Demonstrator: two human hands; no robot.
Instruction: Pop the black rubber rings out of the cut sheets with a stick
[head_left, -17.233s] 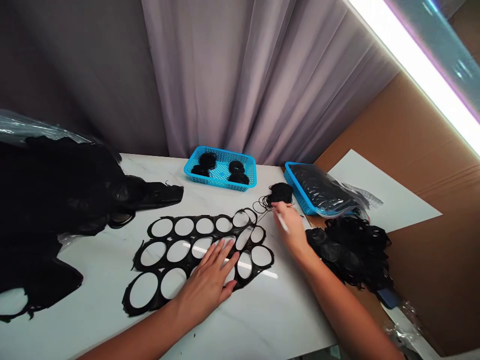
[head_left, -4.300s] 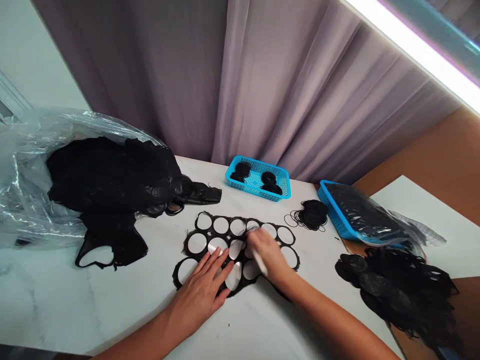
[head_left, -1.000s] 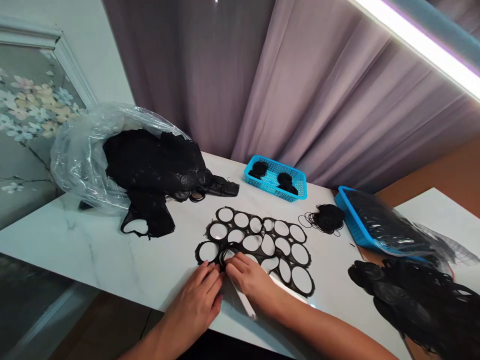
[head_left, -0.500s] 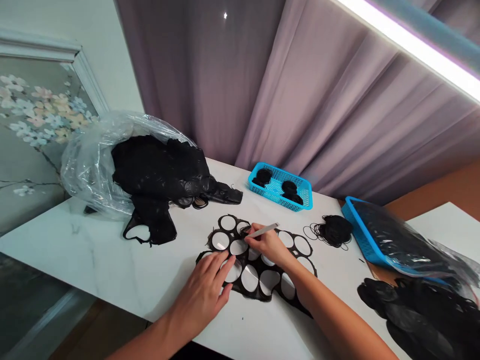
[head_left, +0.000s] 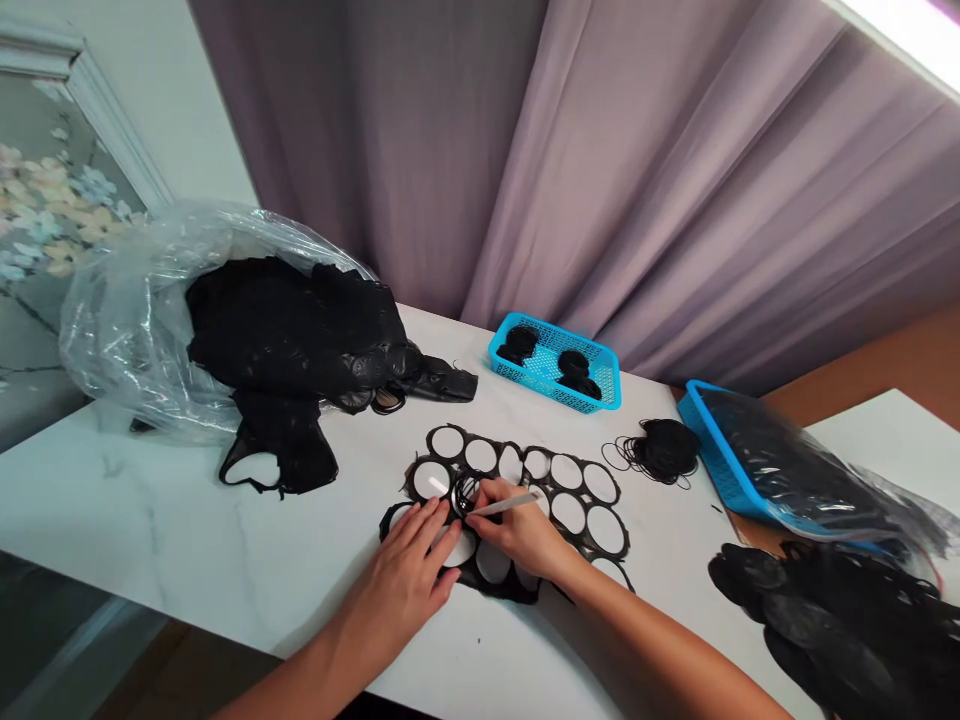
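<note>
A black sheet (head_left: 517,590) punched with rows of large round holes lies on the white marbled table. My left hand (head_left: 409,575) rests flat at the sheet's left part, fingers stretched out and holding nothing. In my right hand (head_left: 529,530) is a slim pale grey tool (head_left: 504,505), pinched between thumb and fingers like a pen; its exact kind is unclear. Its lower end points at a hole near my left fingertips. Several thin black rings (head_left: 464,492) show at that hole, partly hidden by my right fingers.
A clear plastic bag (head_left: 124,320) spills black sheet material (head_left: 292,325) at the left. Behind stands a blue basket (head_left: 555,385) with bundles of black rings. A loose ring heap (head_left: 667,450), another blue basket (head_left: 724,470) with a plastic bag, and a black pile (head_left: 832,620) are at the right.
My right hand has moved toward me and slightly left over the sheet, still gripping the pale tool. Thin black rings now show by its fingers. My left hand stays put. The view has shifted slightly.
</note>
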